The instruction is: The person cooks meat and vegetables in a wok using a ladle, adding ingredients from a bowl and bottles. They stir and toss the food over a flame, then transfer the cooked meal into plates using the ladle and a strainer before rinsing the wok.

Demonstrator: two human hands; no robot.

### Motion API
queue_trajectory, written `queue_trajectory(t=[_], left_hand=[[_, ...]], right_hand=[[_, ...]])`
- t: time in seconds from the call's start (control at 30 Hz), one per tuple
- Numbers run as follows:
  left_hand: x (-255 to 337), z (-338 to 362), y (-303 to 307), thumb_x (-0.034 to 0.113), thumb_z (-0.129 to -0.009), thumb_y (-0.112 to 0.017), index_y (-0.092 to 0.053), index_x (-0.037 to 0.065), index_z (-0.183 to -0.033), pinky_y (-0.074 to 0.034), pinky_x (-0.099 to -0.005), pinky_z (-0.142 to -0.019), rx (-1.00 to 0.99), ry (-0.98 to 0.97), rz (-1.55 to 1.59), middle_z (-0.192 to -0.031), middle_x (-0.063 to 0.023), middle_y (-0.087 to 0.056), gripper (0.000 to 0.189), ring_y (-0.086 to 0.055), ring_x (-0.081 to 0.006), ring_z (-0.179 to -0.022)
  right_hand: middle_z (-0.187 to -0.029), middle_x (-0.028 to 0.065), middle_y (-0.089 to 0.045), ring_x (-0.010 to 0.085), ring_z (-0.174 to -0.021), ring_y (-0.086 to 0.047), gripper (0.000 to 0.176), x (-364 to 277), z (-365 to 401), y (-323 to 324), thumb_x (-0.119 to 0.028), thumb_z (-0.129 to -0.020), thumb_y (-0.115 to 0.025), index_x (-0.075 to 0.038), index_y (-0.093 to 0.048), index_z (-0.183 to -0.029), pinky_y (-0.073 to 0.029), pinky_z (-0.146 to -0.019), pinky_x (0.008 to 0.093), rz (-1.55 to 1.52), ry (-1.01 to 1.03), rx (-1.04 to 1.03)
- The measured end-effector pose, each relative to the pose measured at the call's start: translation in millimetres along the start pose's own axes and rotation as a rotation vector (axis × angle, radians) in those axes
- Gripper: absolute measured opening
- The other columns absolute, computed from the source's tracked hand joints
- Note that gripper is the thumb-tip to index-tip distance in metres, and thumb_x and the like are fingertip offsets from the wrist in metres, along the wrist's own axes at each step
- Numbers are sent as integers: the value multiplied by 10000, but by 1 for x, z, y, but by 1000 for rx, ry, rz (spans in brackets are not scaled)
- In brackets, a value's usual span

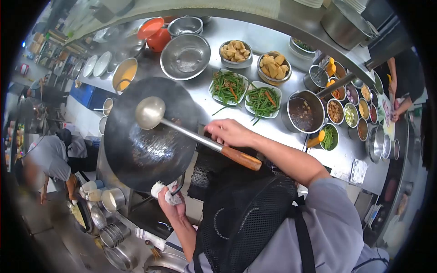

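Observation:
My left hand point(171, 203) is closed around a bunched white cloth point(163, 191) at the near handle of a large black wok point(136, 164). The wok is tilted, its inside shiny and dark with a few small bits in it. My right hand point(230, 133) has its fingers curled at the metal shaft of a ladle point(150, 113) with a wooden grip point(241, 158). The ladle's bowl lies over the wok's inside. Beyond my right hand stand two plates of green beans point(229, 87) point(262, 101).
Bowls of yellow chunks point(236, 51), an empty metal bowl point(185, 57) and a pot of brown liquid point(302, 111) line the steel counter point(209, 102). Several ingredient containers point(335, 111) stand right. A co-worker point(52, 152) bends at left; another person's hands point(400, 107) work at far right.

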State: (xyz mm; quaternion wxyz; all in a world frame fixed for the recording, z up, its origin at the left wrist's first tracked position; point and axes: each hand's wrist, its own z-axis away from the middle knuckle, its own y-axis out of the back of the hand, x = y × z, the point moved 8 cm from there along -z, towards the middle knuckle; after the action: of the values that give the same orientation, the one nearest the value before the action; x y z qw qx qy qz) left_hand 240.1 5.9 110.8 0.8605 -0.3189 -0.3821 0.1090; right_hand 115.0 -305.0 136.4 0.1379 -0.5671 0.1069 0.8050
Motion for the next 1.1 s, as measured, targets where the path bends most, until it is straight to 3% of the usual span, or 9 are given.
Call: queue_trajectory(t=[0.07, 0.17, 0.4, 0.47, 0.67, 0.83, 0.9, 1.0, 1.1], left_hand=[[10, 3, 12, 106, -955, -561, -558, 18, -954, -545, -291, -537, 15, -23, -37, -831, -115, -645, 89, -641, -203, -632], [31, 5, 28, 101, -950, -577, -557, 31, -917, -538, -286, -547, 87, -45, -87, -806, -94, -632, 79, -628, -190, -620], [80, -5, 67, 85, -943, -588, -566, 29, -939, -564, -297, -655, 16, -83, -107, -863, -85, -625, 60, -647, -180, -741], [89, -11, 68, 84, -945, -583, -567, 23, -947, -568, -301, -672, 32, -77, -130, -877, -89, -625, 63, -650, -184, -762], [111, -21, 74, 84, -938, -574, -565, 12, -971, -576, -312, -685, 23, -49, -203, -873, -85, -619, 80, -652, -192, -754], [114, -33, 90, 88, -937, -574, -568, 14, -979, -591, -301, -654, 13, -26, -222, -872, -89, -622, 85, -650, -187, -720], [112, -31, 84, 89, -937, -573, -570, 17, -984, -595, -294, -641, -5, 2, -184, -871, -88, -623, 86, -649, -186, -706], [107, -21, 65, 94, -942, -570, -565, 27, -972, -594, -276, -603, 56, 29, -211, -852, -80, -619, 74, -644, -182, -671], [102, -20, 62, 97, -951, -568, -551, 36, -945, -583, -272, -568, 46, 20, -179, -828, -79, -609, 64, -636, -185, -640]], right_hand=[[-1028, 176, -668, 272, -811, -720, 266, 24, -28, 18, -135, -971, -548, 11, -651, -1168, -590, -661, 403, 811, 556, 522], [-1073, 210, -642, 327, -884, -716, 204, 59, -66, 7, -55, -880, -582, 32, -668, -1043, -602, -707, 429, 1191, 186, 405], [-1060, 218, -629, 341, -874, -715, 184, 86, -80, -2, -67, -866, -604, 36, -650, -1011, -605, -732, 443, 1303, 72, 437], [-1095, 217, -621, 357, -873, -711, 185, 85, -66, 6, -86, -863, -620, 34, -653, -1000, -601, -735, 452, 1175, -57, 494], [-809, 220, -693, 394, -884, -700, 194, 42, 22, 97, -204, -839, -650, -18, -705, -849, -547, -797, 491, 567, -33, 1104], [-847, 242, -710, 440, -873, -690, 230, 46, 78, 153, -209, -870, -624, -10, -734, -907, -545, -811, 509, 954, 50, 1441], [-874, 248, -713, 420, -838, -699, 270, 77, 104, 134, -217, -895, -643, 34, -731, -935, -545, -757, 474, 805, -170, 1408], [-823, 151, -736, 210, -705, -689, 321, 175, 96, 104, -255, -901, -718, 35, -746, -1035, -543, -687, 399, 210, -239, 1291], [-842, 107, -747, 181, -675, -662, 287, 206, 74, 98, -258, -897, -724, 17, -759, -969, -551, -685, 362, -217, -261, 1251]])
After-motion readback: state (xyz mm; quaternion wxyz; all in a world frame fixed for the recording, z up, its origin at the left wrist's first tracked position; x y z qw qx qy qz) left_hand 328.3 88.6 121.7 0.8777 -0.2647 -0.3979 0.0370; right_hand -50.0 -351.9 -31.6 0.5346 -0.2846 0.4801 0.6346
